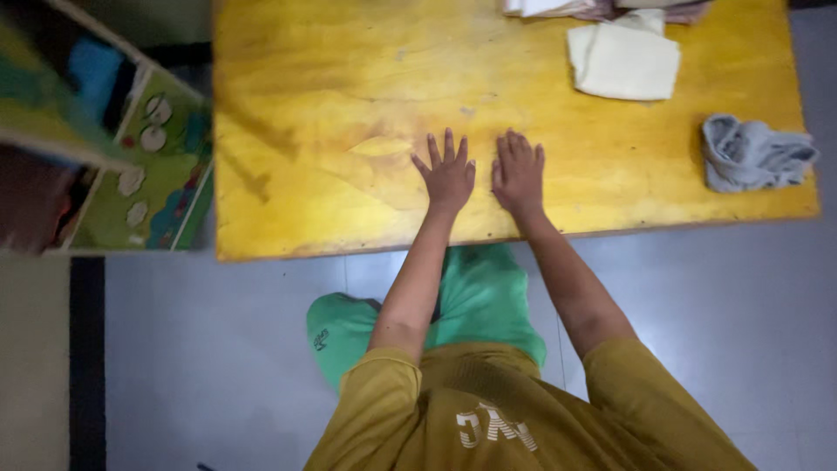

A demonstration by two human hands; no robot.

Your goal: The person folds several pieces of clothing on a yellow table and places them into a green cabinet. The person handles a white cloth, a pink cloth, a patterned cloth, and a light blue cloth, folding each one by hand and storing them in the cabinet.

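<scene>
My left hand [446, 173] lies flat, palm down, on the yellow wooden table [314, 113], fingers spread and holding nothing. My right hand [518, 172] rests flat beside it, a small gap between them, fingers together and pointing away from me. Both hands sit near the table's front edge. A folded cream cloth [624, 59] lies at the far right of the table, well beyond my right hand. A crumpled grey cloth [751, 153] sits near the table's right edge.
More folded cloths [602, 9] lie at the table's far edge. A colourful shelf unit [131, 148] stands to the left of the table. Grey floor [192, 349] runs below the table edge, where my green trousers and olive shirt show.
</scene>
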